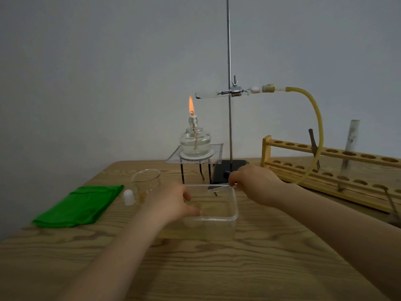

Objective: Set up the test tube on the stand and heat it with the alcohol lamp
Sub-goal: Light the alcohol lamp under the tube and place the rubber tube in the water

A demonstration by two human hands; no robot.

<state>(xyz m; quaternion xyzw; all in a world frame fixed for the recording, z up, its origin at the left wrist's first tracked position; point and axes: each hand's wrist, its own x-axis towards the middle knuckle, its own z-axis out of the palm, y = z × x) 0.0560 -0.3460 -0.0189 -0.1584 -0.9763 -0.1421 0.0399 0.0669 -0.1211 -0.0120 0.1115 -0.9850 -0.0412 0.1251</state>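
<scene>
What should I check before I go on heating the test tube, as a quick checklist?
1. Alcohol lamp lit: ok, flame burning.
2. Flame under the test tube: not ok, it rises just left of the tube's closed end.
3. Tube held in the stand's clamp: ok, roughly horizontal.
4. Rubber hose on the stopper: ok; its lower end is hidden behind the right hand.
5. Left hand rests on the plastic tub: ok.
6. Green cloth away from the flame: ok.

Dim, soft focus, wide-angle edge distortion
</scene>
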